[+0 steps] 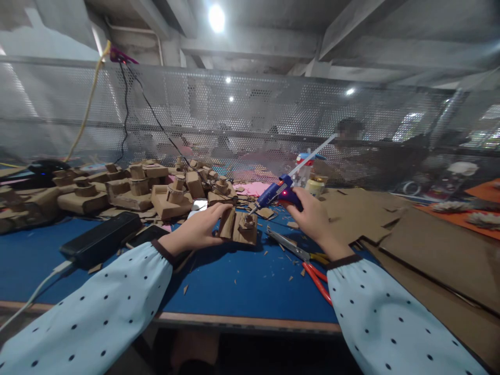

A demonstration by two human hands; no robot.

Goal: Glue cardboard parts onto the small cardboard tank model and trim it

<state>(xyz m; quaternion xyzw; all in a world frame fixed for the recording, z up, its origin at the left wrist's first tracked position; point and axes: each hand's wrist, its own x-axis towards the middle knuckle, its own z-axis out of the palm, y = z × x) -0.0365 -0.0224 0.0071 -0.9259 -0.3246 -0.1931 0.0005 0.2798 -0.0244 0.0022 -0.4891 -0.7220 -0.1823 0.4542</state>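
Note:
My left hand (pixel 201 227) grips the left side of a small cardboard model (pixel 248 235), which has a raised ring-shaped piece on top. In my right hand (pixel 311 217) is a blue glue gun (pixel 269 195) with a small red light lit. A long pale glue stick (pixel 312 155) sticks out of its back end. The gun's nozzle points down at the raised piece; whether it touches, I cannot tell. Below the right hand, pliers with red handles (pixel 318 284) lie on the blue table (pixel 234 286), beside another tool with a yellow handle (pixel 319 258).
Several cardboard models (pixel 174 195) crowd the back left. A black power bank (pixel 100 239) with a white cable lies at the left. Flat cardboard sheets (pixel 441 250) cover the right side. Behind stands a perforated metal screen (pixel 234 114), with a person beyond it. Cardboard scraps litter the table.

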